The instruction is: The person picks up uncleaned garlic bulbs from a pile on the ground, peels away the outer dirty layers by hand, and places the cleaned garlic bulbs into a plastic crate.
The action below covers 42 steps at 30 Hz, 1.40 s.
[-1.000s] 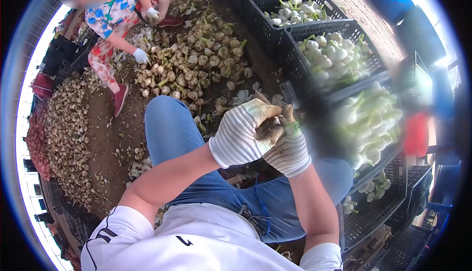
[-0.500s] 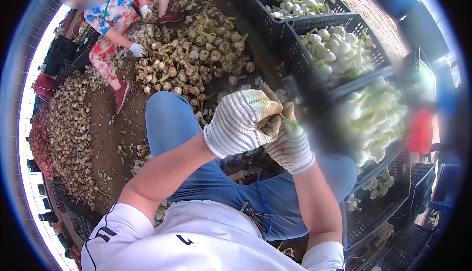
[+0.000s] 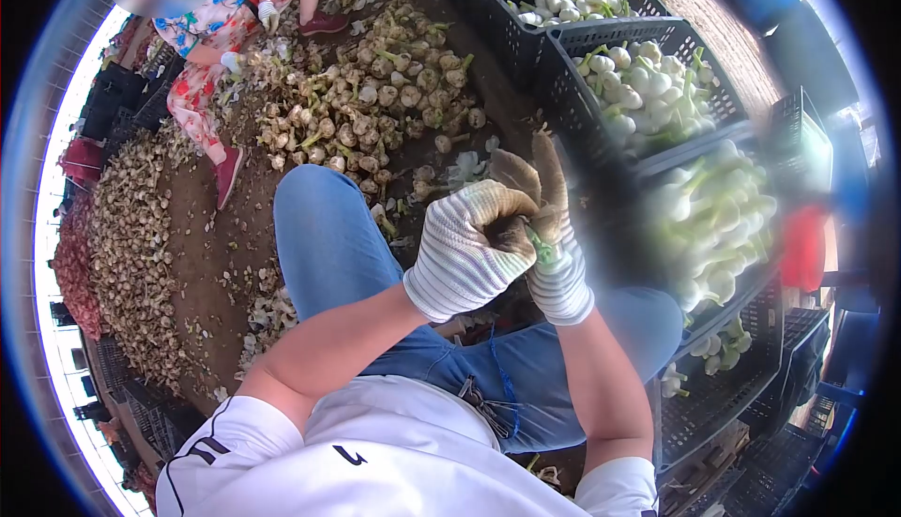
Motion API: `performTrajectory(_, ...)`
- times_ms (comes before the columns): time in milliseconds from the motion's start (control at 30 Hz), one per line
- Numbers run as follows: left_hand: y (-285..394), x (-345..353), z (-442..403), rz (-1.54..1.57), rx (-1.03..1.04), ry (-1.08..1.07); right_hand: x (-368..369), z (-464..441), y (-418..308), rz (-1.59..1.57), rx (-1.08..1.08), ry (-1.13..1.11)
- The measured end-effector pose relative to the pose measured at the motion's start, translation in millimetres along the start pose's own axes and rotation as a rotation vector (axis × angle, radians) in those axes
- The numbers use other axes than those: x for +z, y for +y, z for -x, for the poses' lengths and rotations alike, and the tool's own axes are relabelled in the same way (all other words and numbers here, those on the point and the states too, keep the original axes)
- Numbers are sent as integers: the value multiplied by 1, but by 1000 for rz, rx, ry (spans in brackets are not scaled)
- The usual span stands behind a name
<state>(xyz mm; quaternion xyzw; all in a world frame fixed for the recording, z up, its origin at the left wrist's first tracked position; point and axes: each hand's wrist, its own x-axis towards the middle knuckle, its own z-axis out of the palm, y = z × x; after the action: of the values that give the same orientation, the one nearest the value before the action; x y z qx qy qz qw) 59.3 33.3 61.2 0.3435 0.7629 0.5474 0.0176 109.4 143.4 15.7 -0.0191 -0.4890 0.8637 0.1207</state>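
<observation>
Both my hands wear striped white knit gloves with brown, dirty fingers, and they meet above my lap. My left hand (image 3: 474, 247) is closed, its fingers curled against the right palm. A garlic bulb's green stem (image 3: 543, 249) shows between the hands, while the bulb itself is hidden by the gloves. My right hand (image 3: 559, 259) grips the garlic low in the palm, with some fingers pointing up. Beyond my knees lies a heap of unpeeled garlic (image 3: 361, 109) with dry roots and skins.
Black crates (image 3: 554, 48) at the right hold cleaned white garlic (image 3: 648, 85); a nearer garlic pile (image 3: 718, 226) looks blurred. Another person (image 3: 202, 43) in floral clothes and gloves sits at upper left. More garlic (image 3: 136, 254) covers the left floor. A red object (image 3: 803, 250) stands far right.
My right fingers have straightened upward, and my left hand has turned and dropped slightly against the right palm. The other person's lower hand has drawn back from the heap.
</observation>
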Motion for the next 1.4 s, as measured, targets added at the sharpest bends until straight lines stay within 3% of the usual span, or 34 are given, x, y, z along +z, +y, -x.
performTrajectory(133, 3, 4, 7, 385, -416, -73, 4, 4, -6, 58, -38, 51)
performTrajectory(333, 6, -18, 9, 99, -134, -140, 6, 4, -7, -15, 19, 6)
performTrajectory(467, 3, -25, 14, -94, -29, -64, 7, 5, -1, -82, 44, -24)
performTrajectory(600, 0, -34, 15, -290, -16, -2, 1, 0, -2, -155, 36, -26)
performTrajectory(767, -21, -40, 11, -316, 4, 57, 5, -1, -10, -375, 92, -89)
performTrajectory(900, -21, -55, 9, -587, -175, -235, 8, -2, -15, -419, 149, -38)
performTrajectory(1000, -28, -59, 9, -804, 73, -253, 4, -2, -12, -482, 157, -105)
performTrajectory(1100, -19, -57, 6, -773, 100, -232, 4, 0, -8, -520, 168, -104)
performTrajectory(1233, 0, -48, -2, -599, 229, -47, 3, 0, -5, -473, 159, -116)
performTrajectory(1333, 9, -45, -8, -384, 240, -136, 4, 1, -6, -436, 189, -95)
performTrajectory(1367, 8, -42, -2, -196, 83, -206, 3, 2, -8, -444, 213, -111)
performTrajectory(1400, 8, -41, -3, -137, 69, -259, 3, 3, -9, -452, 236, -126)
